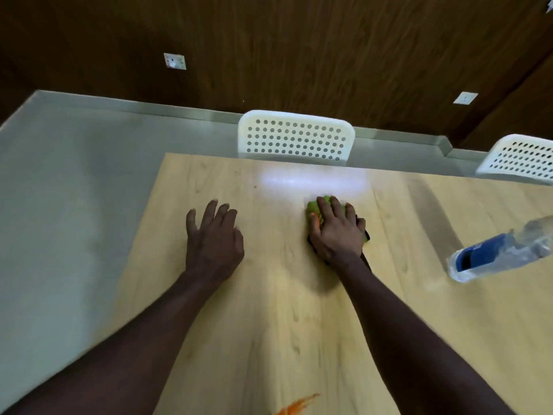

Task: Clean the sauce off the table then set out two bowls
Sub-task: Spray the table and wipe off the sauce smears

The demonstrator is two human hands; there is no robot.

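While right hand (336,232) presses green cloth (314,208) (sauce-stained), table (269,310)

left hand (213,235): flat, fingers spread | right hand (336,229): palm down, pressing

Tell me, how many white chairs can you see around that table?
2. One perforated white chair stands at the table's far edge, opposite the person. A second chair is at the far right, cut off by the frame. More may stand out of view.
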